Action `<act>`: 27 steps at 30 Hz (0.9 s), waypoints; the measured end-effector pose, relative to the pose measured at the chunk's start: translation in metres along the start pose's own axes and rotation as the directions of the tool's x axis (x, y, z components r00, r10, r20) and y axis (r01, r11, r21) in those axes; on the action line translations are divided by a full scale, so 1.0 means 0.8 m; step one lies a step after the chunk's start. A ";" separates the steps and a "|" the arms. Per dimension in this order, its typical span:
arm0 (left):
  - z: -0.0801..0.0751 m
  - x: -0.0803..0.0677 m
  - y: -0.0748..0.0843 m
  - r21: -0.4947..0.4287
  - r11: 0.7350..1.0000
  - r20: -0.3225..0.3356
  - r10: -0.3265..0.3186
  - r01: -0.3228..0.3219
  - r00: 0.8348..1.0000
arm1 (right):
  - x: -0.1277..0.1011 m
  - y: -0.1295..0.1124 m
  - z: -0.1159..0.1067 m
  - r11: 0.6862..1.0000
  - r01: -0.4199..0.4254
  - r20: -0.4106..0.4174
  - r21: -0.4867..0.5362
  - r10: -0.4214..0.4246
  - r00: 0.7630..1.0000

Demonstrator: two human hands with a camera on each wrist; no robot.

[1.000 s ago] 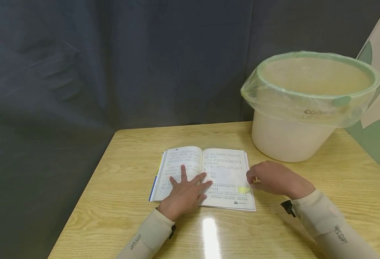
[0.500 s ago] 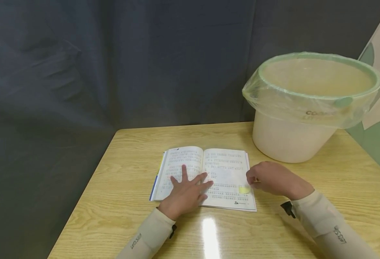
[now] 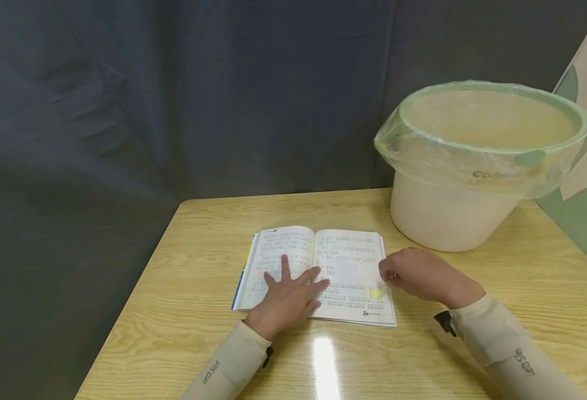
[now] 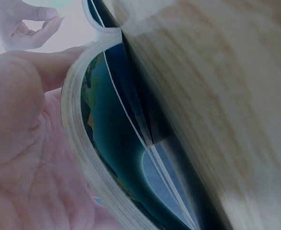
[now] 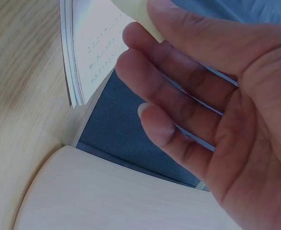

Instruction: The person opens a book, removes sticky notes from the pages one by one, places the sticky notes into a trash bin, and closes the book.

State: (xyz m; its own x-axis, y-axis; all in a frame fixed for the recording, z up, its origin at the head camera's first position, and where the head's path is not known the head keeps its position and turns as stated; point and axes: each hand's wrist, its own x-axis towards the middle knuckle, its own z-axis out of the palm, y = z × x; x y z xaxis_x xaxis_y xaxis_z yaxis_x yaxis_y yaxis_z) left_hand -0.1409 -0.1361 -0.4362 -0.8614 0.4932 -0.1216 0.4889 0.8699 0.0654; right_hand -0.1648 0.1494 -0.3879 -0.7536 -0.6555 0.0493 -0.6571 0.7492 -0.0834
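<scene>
An open book (image 3: 345,266) with printed pages lies on the wooden table. My left hand (image 3: 285,303) rests across its fold with fingers spread; in the left wrist view the palm (image 4: 30,153) is beside the book's thick page edge (image 4: 78,120). On the lower right page sits a small yellow sticky note (image 3: 375,293). My right hand (image 3: 423,275) is at the book's right edge and pinches the note's edge. In the right wrist view the thumb is against the yellow note (image 5: 138,14), and the other fingers are curled.
A large pale bucket (image 3: 443,214) with a green rim and a clear plastic bag over it stands at the back right of the table (image 3: 198,244). A dark curtain (image 3: 273,100) hangs behind the table and along the left.
My right hand has shifted slightly left and up, and the yellow note's right end now looks lifted toward the fingers. The left hand and the book stay in place.
</scene>
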 end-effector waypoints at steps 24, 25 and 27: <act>-0.001 0.000 -0.001 0.003 1.000 0.025 -0.008 0.008 1.000 | -0.003 0.010 -0.005 0.999 -0.035 -0.055 -0.008 0.034 0.998; -0.001 0.000 -0.001 0.002 1.000 0.026 -0.009 0.009 1.000 | -0.004 0.011 -0.005 0.999 -0.046 -0.060 -0.008 0.045 0.997; -0.001 -0.001 0.000 -0.006 1.000 0.029 -0.011 0.011 1.000 | -0.006 0.014 -0.007 0.998 -0.060 -0.071 -0.014 0.059 0.996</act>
State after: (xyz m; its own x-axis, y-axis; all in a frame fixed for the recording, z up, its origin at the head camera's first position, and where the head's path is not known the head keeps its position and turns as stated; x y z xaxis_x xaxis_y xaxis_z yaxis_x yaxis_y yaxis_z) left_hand -0.1406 -0.1361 -0.4351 -0.8622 0.4836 -0.1506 0.4787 0.8752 0.0699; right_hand -0.1689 0.1614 -0.3837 -0.7905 -0.6017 0.1145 -0.6107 0.7885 -0.0723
